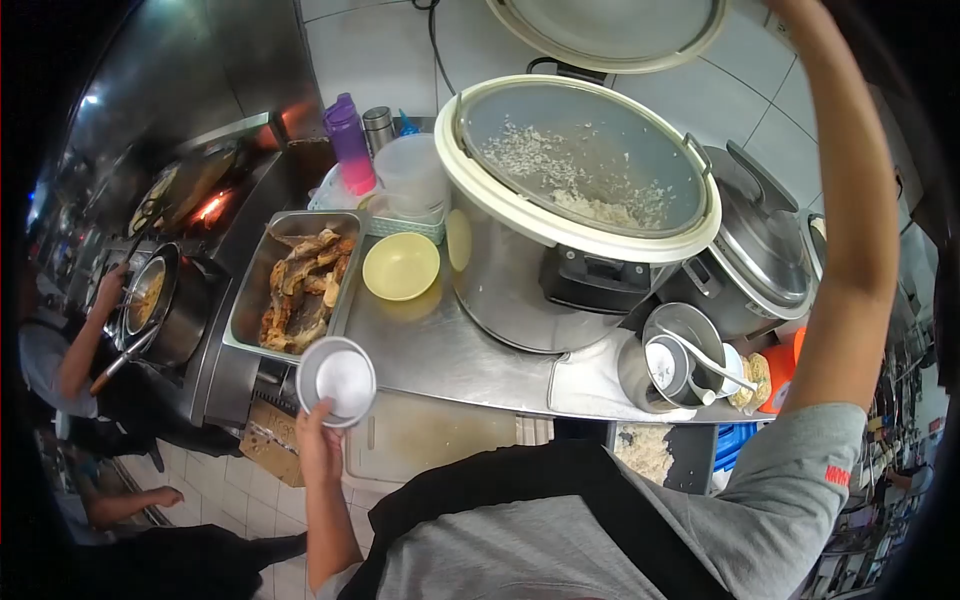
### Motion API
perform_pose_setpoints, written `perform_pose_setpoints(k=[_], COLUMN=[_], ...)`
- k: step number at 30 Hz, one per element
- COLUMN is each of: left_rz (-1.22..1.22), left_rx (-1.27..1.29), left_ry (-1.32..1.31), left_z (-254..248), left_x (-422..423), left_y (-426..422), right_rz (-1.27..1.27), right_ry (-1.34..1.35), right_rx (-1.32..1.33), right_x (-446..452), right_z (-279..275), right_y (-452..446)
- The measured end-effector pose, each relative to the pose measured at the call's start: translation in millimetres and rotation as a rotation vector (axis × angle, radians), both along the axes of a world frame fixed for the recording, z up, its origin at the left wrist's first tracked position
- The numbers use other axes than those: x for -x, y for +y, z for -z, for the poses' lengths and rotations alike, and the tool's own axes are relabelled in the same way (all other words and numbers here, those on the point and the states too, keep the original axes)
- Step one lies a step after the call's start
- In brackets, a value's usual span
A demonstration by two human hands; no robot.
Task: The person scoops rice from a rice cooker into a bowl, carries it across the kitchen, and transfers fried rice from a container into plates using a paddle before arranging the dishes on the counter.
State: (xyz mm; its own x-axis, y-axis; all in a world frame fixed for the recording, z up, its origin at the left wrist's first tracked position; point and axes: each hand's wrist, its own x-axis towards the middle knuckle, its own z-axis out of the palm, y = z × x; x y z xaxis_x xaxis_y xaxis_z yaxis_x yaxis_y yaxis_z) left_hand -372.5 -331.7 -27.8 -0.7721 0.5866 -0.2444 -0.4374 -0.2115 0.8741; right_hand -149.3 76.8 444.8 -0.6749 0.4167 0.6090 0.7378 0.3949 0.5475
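My left hand (318, 430) is closed round the rim of a small metal bowl (336, 382), its inside pale, near the counter's front edge. My right arm reaches up past the top right of the view; its hand is cut off or too hidden to read. Between my arms stands a large rice cooker (530, 290) with its lid (610, 30) raised. Rice (590, 190) clings low inside its pot. A yellow bowl (401, 266) sits beside a metal tray (240, 318) of browned meat pieces (300, 290).
A second cooker (760, 255) stands to the right, with a metal pot (640, 375) holding ladles in front. A purple-pink bottle (348, 145) and plastic tubs (410, 170) are behind. At far left, a co-worker's hand (112, 290) is near a wok and flames (212, 208).
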Motion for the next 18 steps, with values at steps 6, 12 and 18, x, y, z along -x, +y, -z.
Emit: perform_pose_setpoints(k=[6,12,18], left_rz=[0.023,0.222,0.406], left_rx=[-0.287,-0.514,-0.662], left_ry=[0.132,0.36,0.323], left_z=[-112,-208,-219], left_x=[5,-30,-66], left_y=[82,211,313], right_rz=[0.197,-0.279,-0.095], right_ry=[-0.042,-0.301,-0.797], right_rx=[0.125,0.218,0.563], right_x=[-15,41,107], right_z=[60,178,264], right_y=[155,177,100])
